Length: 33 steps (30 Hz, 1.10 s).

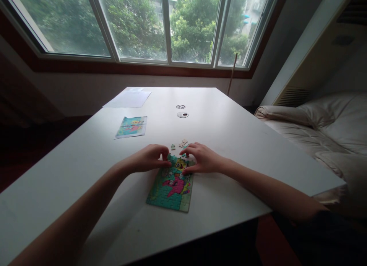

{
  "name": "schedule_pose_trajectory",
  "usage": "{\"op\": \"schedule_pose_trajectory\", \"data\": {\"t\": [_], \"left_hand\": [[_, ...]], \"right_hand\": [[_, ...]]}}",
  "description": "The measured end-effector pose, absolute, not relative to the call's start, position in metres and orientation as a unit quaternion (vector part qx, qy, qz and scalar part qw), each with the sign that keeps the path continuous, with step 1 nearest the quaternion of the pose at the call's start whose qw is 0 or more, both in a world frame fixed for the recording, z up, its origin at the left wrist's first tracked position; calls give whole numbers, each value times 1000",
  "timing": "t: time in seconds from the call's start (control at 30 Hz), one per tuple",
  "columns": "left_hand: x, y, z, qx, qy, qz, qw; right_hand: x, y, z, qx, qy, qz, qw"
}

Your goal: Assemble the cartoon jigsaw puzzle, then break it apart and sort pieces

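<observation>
A partly assembled jigsaw puzzle (172, 189) lies flat on the white table, showing a pink starfish and a yellow cartoon figure on green. At its upper left edge, my left hand (150, 158) has curled fingers, with thumb and forefinger gripping the border. My right hand (203, 158) is over the upper right part, its thumb resting on the puzzle and its forefinger apart from the thumb, close to loose pieces. Just beyond the top edge lie several loose puzzle pieces (182, 143), some face down and pale. The right fingertips partly cover the nearest ones.
The white table (229, 128) bears a creased picture sheet (132, 126), a white paper (126, 99) and two round discs, a nearer one (182, 115) and a farther one (180, 106). A pale sofa (304, 124) stands at the right, a window (137, 25) behind.
</observation>
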<state>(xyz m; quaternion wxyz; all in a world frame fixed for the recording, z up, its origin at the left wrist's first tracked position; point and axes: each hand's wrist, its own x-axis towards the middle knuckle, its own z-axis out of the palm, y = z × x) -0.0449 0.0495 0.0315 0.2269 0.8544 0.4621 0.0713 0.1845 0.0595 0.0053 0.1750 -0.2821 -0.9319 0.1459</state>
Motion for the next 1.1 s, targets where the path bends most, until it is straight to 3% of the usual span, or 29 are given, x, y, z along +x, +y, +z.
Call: {"op": "schedule_pose_trajectory", "data": {"t": [0.27,0.53,1.1], "left_hand": [[-37,49,30,795,408,203,399],[-33,50,15,720,383,287,503],[-33,47,19,674,372,270,578]], "right_hand": [[184,60,5,-280,-902,235,229],[181,59,6,-292,-878,298,236],[183,61,8,-317,-843,319,294]]}}
